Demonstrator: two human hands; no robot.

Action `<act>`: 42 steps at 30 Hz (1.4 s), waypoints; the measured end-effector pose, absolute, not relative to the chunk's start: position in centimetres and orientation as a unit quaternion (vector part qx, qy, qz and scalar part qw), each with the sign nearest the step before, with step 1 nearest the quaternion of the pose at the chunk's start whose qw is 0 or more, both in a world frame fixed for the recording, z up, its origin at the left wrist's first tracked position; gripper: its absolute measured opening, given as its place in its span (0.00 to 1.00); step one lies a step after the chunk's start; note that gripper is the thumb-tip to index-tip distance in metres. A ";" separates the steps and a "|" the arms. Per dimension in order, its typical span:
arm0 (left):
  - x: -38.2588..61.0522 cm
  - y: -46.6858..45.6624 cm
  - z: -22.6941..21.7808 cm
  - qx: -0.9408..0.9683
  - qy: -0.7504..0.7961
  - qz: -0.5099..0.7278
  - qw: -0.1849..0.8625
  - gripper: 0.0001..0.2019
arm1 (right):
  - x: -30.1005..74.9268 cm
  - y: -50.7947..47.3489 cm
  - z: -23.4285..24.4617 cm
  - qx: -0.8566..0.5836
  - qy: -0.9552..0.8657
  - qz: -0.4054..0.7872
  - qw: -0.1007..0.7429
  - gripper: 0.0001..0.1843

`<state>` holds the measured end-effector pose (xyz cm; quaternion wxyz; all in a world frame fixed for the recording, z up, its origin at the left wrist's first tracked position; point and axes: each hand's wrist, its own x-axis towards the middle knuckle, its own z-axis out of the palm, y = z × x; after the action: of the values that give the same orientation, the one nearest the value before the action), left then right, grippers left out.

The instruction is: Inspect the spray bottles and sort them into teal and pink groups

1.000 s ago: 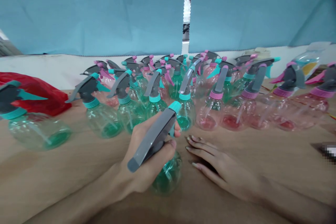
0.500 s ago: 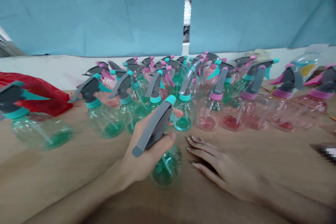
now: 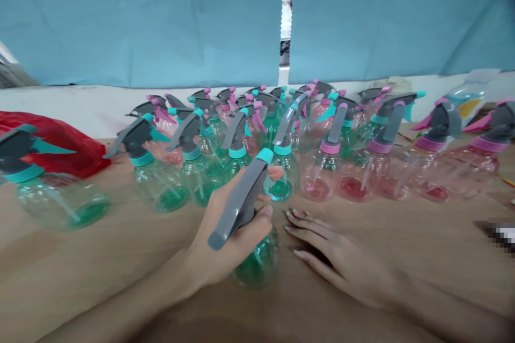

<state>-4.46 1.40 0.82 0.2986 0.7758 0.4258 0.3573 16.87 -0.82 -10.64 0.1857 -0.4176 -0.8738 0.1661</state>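
Observation:
My left hand (image 3: 225,241) is wrapped round the neck of a green spray bottle (image 3: 257,260) with a grey trigger head (image 3: 239,201) and a teal nozzle. The bottle stands on the brown table (image 3: 120,257), just in front of a crowd of similar bottles. My right hand (image 3: 333,254) lies flat on the table to the right of it, fingers stretched out and empty, fingertips close to the bottle's side.
Several green spray bottles (image 3: 156,182) with teal collars and pink ones (image 3: 325,171) with pink collars fill the middle and right of the table. Another green bottle (image 3: 52,198) stands at the left near a red plastic bag (image 3: 64,142). A blue curtain (image 3: 161,16) hangs behind.
My left hand shifted the held bottle slightly forward toward the group, then eased it a little to the right. My right hand has stayed flat in place.

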 end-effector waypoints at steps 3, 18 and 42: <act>-4.5 1.5 0.8 0.782 0.419 0.356 0.294 0.07 | 16.9 -0.8 -10.6 -0.414 -0.873 0.171 0.195 0.23; -4.6 1.3 0.2 0.777 0.433 0.343 0.302 0.22 | 16.9 -0.7 -10.6 -0.412 -0.872 0.171 0.201 0.23; -3.9 1.5 0.7 0.769 0.429 0.370 0.296 0.07 | 16.9 -0.7 -10.8 -0.408 -0.874 0.165 0.206 0.23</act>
<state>-3.90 1.49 0.74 0.2965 0.7688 0.4289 0.3702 16.91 -0.71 -10.80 0.2059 -0.4077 -0.8743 0.1645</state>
